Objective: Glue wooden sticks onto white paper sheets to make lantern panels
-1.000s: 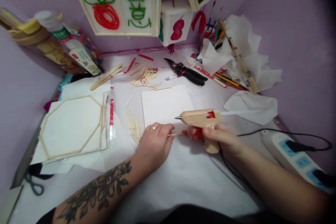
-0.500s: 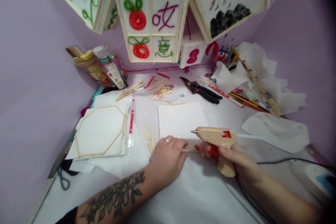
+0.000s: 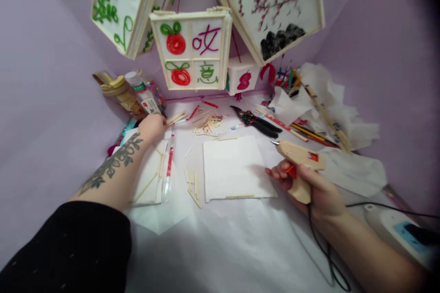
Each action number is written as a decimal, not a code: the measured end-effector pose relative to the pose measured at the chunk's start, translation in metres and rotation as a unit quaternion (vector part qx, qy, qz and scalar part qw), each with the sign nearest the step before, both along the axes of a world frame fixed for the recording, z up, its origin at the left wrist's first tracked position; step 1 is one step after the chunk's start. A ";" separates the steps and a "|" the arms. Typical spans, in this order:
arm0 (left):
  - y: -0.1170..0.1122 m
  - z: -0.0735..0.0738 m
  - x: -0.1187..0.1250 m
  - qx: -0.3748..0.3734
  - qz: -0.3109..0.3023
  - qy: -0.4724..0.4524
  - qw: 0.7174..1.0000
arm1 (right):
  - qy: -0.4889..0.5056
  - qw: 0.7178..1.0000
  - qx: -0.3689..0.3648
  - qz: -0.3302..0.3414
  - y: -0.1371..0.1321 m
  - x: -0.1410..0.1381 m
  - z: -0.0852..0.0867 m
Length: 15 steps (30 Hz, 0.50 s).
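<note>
My right hand [image 3: 309,187] grips a tan hot glue gun [image 3: 299,165] with a red trigger, its metal nozzle pointing left above the table. Stretched out to the back left, my left hand [image 3: 153,127] is at the near end of a bundle of thin wooden sticks [image 3: 178,117]; its fingers are mostly hidden behind the back of the hand. A white square panel [image 3: 237,165] lies flat in the middle. One short wooden stick [image 3: 240,196] rests along its front edge, and another thin stick [image 3: 227,138] along its back edge.
Several short sticks [image 3: 193,185] lie left of the panel. Behind it are a pile of cut sticks [image 3: 208,123] and black pruning shears [image 3: 256,121]. Decorated lanterns [image 3: 190,50] hang above. A power strip [image 3: 398,229] and the gun's cord [image 3: 318,238] are at right.
My left hand has left the panel's front edge and reached to the sticks at the back left. The glue gun has moved slightly right and up. The view has shifted.
</note>
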<state>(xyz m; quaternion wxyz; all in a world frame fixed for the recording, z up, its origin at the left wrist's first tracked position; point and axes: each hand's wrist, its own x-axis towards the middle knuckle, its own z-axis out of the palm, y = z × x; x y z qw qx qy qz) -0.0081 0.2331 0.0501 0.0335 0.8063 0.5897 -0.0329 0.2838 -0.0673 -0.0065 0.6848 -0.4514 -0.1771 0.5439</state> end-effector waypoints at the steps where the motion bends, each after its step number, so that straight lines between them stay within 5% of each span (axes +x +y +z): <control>1: 0.007 -0.008 0.000 0.000 0.000 0.017 1.000 | 0.000 1.000 0.005 0.000 0.000 0.001 0.001; 5: 0.017 -0.025 -0.002 0.007 -0.010 0.072 0.997 | -0.016 0.999 0.027 0.016 0.000 0.003 0.003; 9: 0.018 -0.026 -0.003 0.007 -0.043 0.095 0.995 | -0.011 1.000 0.027 0.011 0.001 0.003 0.003; 15: -0.020 0.004 0.008 0.083 -0.066 0.098 0.989 | 0.016 1.000 0.018 0.011 0.002 0.003 0.001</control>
